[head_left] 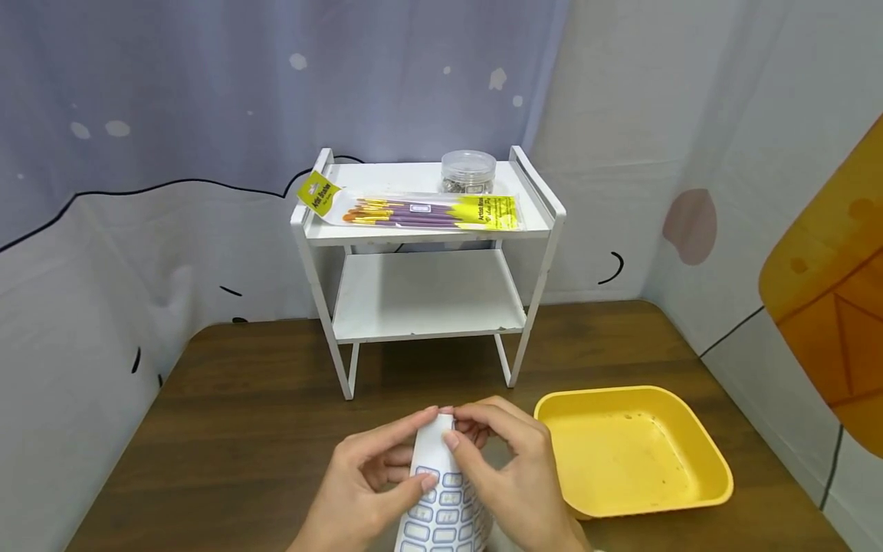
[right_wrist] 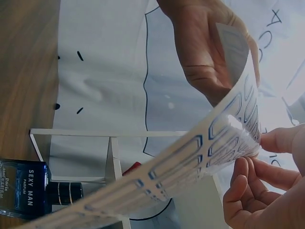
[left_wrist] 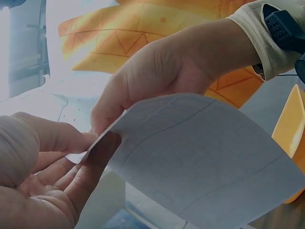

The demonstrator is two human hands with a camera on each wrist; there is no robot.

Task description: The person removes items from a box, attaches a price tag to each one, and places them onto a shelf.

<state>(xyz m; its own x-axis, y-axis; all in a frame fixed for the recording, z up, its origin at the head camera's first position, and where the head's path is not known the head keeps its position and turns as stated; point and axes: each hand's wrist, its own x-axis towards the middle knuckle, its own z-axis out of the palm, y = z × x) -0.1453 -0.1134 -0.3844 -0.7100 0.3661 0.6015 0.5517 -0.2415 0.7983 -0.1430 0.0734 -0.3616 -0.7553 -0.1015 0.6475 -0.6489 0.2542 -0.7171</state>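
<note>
A curved white sheet of blue-bordered label stickers (head_left: 444,512) is held up between both hands at the front of the table. My left hand (head_left: 369,475) pinches its left side near the top, thumb on the printed face. My right hand (head_left: 513,471) pinches the upper right edge between thumb and fingers. In the left wrist view the plain back of the label sheet (left_wrist: 200,148) bows toward the camera. The right wrist view shows its printed rows, with my right hand (right_wrist: 264,179) at the edge.
A white two-tier rack (head_left: 428,295) stands at the back, bearing a pack of paintbrushes (head_left: 414,212) and a clear lidded jar (head_left: 468,172). To the right sits a yellow tray (head_left: 586,502). A dark perfume bottle (right_wrist: 28,188) appears in the right wrist view.
</note>
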